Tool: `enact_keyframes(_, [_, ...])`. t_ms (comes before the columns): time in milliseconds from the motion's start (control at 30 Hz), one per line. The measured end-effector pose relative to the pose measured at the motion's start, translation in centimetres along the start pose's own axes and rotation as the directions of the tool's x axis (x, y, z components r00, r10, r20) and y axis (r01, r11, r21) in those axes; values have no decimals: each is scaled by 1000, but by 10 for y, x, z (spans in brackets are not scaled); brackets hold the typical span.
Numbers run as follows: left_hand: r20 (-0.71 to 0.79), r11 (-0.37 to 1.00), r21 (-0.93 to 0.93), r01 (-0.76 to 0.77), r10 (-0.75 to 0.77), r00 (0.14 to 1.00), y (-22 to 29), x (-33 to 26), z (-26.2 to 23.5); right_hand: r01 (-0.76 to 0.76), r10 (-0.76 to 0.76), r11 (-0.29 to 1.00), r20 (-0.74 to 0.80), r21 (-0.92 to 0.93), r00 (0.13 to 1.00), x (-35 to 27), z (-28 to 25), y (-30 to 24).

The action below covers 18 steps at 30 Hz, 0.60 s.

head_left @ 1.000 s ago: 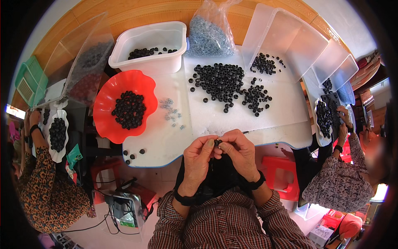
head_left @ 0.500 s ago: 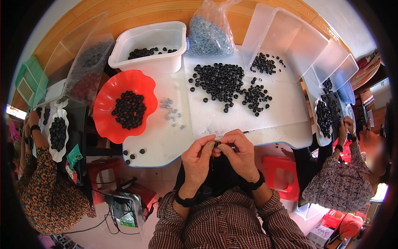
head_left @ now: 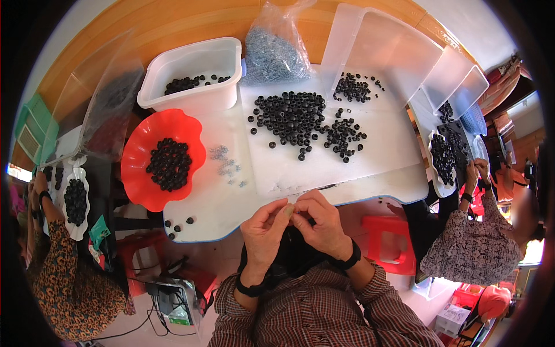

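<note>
Left hand (head_left: 263,236) and right hand (head_left: 325,229) meet at the fingertips; whether they grip anything cannot be told. Black beads (head_left: 295,117) lie beyond, well apart, on the white table (head_left: 211,205).

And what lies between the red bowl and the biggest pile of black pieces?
In the head view, small grey-blue pieces lie scattered on the white tabletop.

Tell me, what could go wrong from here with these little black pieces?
The left hand and right hand meet near the front edge of the table, so anything pinched there could slip and fall. The loose black pieces by the table's front-left corner might roll off if bumped. The red bowl seems to jut past the left edge, so a knock could perhaps tip it.
</note>
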<state>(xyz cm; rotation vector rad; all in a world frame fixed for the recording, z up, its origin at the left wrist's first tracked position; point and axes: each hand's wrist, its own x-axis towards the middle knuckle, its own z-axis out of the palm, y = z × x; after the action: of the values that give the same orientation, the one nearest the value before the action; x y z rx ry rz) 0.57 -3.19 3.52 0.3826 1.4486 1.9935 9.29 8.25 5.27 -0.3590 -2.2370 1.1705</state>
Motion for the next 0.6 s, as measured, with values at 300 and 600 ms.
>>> enact_keyframes(300, [37, 981, -125, 148, -145, 989, -1, 9, -12, -17, 17, 1000, -9, 21, 1000, -5, 4, -2])
enact_keyframes(600, [151, 855, -476, 205, -150, 977, -19, 14, -32, -62, 61, 979, 16, 194, 998, 0, 8, -11])
